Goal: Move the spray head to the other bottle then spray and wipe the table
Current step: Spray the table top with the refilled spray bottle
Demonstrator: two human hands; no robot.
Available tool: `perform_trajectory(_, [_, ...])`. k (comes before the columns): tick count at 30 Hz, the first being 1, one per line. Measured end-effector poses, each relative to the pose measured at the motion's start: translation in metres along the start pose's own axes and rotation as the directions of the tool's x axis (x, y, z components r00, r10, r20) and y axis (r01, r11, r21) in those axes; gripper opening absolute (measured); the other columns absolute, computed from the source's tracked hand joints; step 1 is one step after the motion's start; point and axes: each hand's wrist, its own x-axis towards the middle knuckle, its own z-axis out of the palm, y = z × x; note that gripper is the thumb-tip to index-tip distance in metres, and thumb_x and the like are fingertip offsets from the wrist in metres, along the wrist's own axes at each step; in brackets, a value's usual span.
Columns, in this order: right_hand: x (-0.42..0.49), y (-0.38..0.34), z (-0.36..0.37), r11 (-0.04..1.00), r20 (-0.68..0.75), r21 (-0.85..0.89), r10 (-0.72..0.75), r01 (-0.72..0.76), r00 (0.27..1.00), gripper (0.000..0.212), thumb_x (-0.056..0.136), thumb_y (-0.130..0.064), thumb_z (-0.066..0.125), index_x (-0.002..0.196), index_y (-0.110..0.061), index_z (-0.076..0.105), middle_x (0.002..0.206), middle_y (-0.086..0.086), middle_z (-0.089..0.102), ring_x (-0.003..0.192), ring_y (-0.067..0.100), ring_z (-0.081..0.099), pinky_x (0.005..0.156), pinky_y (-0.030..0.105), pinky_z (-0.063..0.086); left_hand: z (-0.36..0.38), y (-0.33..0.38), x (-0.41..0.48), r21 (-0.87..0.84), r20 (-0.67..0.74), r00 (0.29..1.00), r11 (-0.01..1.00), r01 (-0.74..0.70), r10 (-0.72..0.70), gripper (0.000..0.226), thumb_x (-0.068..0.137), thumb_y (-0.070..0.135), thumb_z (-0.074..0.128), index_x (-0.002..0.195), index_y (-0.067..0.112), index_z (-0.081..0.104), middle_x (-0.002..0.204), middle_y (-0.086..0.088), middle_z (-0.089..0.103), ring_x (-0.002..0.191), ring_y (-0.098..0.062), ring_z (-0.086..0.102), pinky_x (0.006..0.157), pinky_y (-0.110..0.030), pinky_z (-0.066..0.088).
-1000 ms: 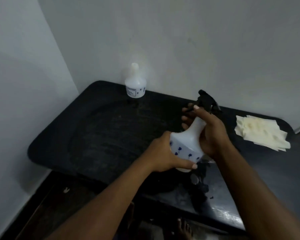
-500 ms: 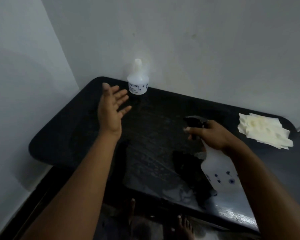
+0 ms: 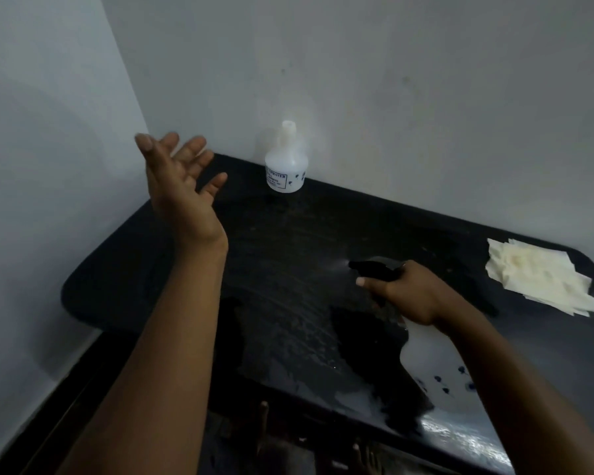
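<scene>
- Black table [image 3: 288, 262], wet sheen lower right; capless bottle [image 3: 286, 166] upper centre, cloth [image 3: 539, 279] far right.
- Left hand [image 3: 179, 190] raised, fingers spread.
- Right hand [image 3: 408, 293] clenched on spray head [image 3: 374, 269] of white bottle [image 3: 436, 365].

The table [image 3: 288, 269] middle lies open; a bottle [image 3: 286, 166] blocks the back edge, and a cloth [image 3: 535, 275] the right end.

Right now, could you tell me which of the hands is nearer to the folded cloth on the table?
The right hand. It holds the spray bottle just left of the cloth. The left hand is raised open across the table, near the left wall.
</scene>
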Motion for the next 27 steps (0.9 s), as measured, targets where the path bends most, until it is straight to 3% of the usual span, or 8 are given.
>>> perform_trajectory(2, [0.004, -0.007, 0.010, 1.000, 0.047, -0.023, 0.013, -0.012, 0.999, 0.019, 0.093, -0.043, 0.056, 0.100, -0.027, 0.065, 0.071, 0.001, 0.067, 0.063, 0.011, 0.063, 0.061, 0.026, 0.048, 0.001, 0.009, 0.005, -0.031, -0.032, 0.999, 0.999, -0.020, 0.019, 0.061, 0.094, 0.061, 0.025, 0.126, 0.020, 0.056, 0.113, 0.002, 0.073, 0.100, -0.008, 0.071, 0.081, -0.035, 0.058])
perform_trajectory(6, [0.018, -0.021, 0.022, 0.997, 0.036, -0.029, 0.069, -0.067, 0.997, 0.024, 0.091, -0.043, 0.059, 0.087, -0.021, 0.064, 0.070, -0.001, 0.067, 0.054, 0.005, 0.062, 0.050, 0.018, 0.043, -0.001, 0.017, 0.009, -0.045, -0.059, 0.998, 0.998, -0.039, 0.037, 0.061, 0.096, 0.058, 0.023, 0.130, 0.019, 0.054, 0.114, 0.002, 0.072, 0.100, -0.006, 0.071, 0.081, -0.034, 0.058])
perform_trajectory(11, [0.049, -0.056, 0.019, 0.991, 0.014, -0.132, 0.018, -0.016, 1.000, 0.021, 0.093, -0.039, 0.058, 0.089, -0.019, 0.063, 0.077, 0.004, 0.068, 0.067, 0.013, 0.063, 0.057, 0.025, 0.043, -0.008, 0.025, 0.020, -0.038, -0.092, 0.994, 0.997, -0.069, 0.065, 0.059, 0.097, 0.057, 0.023, 0.129, 0.020, 0.055, 0.114, 0.002, 0.073, 0.100, -0.006, 0.071, 0.078, -0.032, 0.059])
perform_trajectory(15, [0.072, -0.086, 0.013, 0.954, 0.086, -0.297, -0.012, 0.037, 0.996, 0.023, 0.095, -0.037, 0.056, 0.107, -0.019, 0.062, 0.085, 0.007, 0.066, 0.070, 0.016, 0.059, 0.062, 0.027, 0.044, -0.017, 0.031, 0.032, -0.090, -0.159, 0.986, 0.993, -0.075, 0.060, 0.056, 0.098, 0.058, 0.023, 0.126, 0.022, 0.056, 0.108, 0.005, 0.075, 0.096, -0.005, 0.072, 0.079, -0.035, 0.059])
perform_trajectory(18, [0.078, -0.103, 0.008, 0.962, 0.089, -0.271, 0.000, 0.024, 0.996, 0.023, 0.093, -0.038, 0.059, 0.100, -0.017, 0.063, 0.085, 0.008, 0.068, 0.070, 0.016, 0.061, 0.061, 0.027, 0.046, -0.021, 0.036, 0.035, -0.130, -0.166, 0.985, 0.989, -0.075, 0.053, 0.054, 0.098, 0.058, 0.024, 0.122, 0.023, 0.057, 0.107, 0.005, 0.075, 0.095, -0.006, 0.073, 0.078, -0.035, 0.059])
perform_trajectory(21, [0.075, -0.119, 0.015, 0.956, 0.194, -0.283, -0.017, 0.072, 0.981, 0.025, 0.094, -0.038, 0.056, 0.098, -0.015, 0.063, 0.083, 0.008, 0.067, 0.077, 0.019, 0.064, 0.068, 0.027, 0.050, -0.023, 0.041, 0.037, -0.132, -0.183, 0.981, 0.987, -0.091, 0.066, 0.052, 0.099, 0.056, 0.023, 0.120, 0.024, 0.057, 0.107, 0.005, 0.075, 0.095, -0.006, 0.073, 0.077, -0.035, 0.060])
perform_trajectory(25, [0.061, -0.118, 0.037, 0.905, 0.333, -0.417, 0.062, 0.088, 0.941, 0.028, 0.093, -0.037, 0.057, 0.113, -0.017, 0.063, 0.101, 0.014, 0.071, 0.088, 0.025, 0.068, 0.084, 0.039, 0.055, -0.028, 0.045, 0.042, -0.154, -0.200, 0.979, 0.985, -0.082, 0.050, 0.053, 0.098, 0.057, 0.023, 0.122, 0.023, 0.057, 0.108, 0.004, 0.075, 0.094, -0.005, 0.073, 0.078, -0.035, 0.060])
perform_trajectory(27, [0.051, -0.108, 0.036, 0.899, 0.354, -0.435, 0.120, 0.049, 0.927, 0.031, 0.092, -0.038, 0.059, 0.112, -0.014, 0.064, 0.100, 0.012, 0.072, 0.081, 0.018, 0.067, 0.080, 0.034, 0.056, -0.031, 0.046, 0.043, -0.160, -0.207, 0.978, 0.985, -0.068, 0.034, 0.056, 0.098, 0.057, 0.023, 0.126, 0.021, 0.056, 0.108, 0.005, 0.074, 0.094, -0.005, 0.072, 0.078, -0.034, 0.060])
